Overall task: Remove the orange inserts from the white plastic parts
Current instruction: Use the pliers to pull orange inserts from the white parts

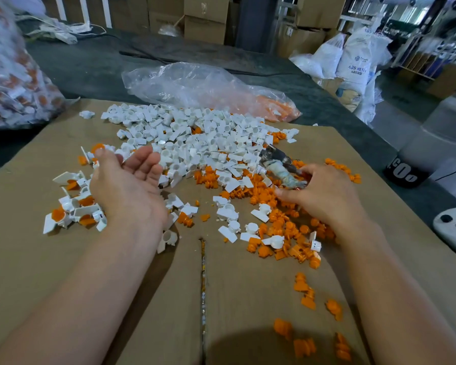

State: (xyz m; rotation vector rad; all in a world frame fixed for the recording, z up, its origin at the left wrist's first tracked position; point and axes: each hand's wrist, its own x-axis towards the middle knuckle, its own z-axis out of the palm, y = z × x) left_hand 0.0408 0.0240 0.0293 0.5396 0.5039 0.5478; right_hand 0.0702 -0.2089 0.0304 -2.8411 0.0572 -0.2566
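Lying between left hand [127, 187], right hand [324, 192] gripping pliers [279, 163]: orange inserts [259, 193], white parts [228, 213].

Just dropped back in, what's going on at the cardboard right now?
A person is sorting plastic parts on a cardboard sheet. The right hand grips tape-wrapped pliers; the left hand lies palm up, holding nothing. Emptied white parts are heaped behind, loose orange inserts lie by the right hand, and parts still holding inserts sit at the left.

White plastic parts [195, 133] are lying heaped on the cardboard [63, 259], with loose orange inserts [282, 219] lying scattered just beside them.
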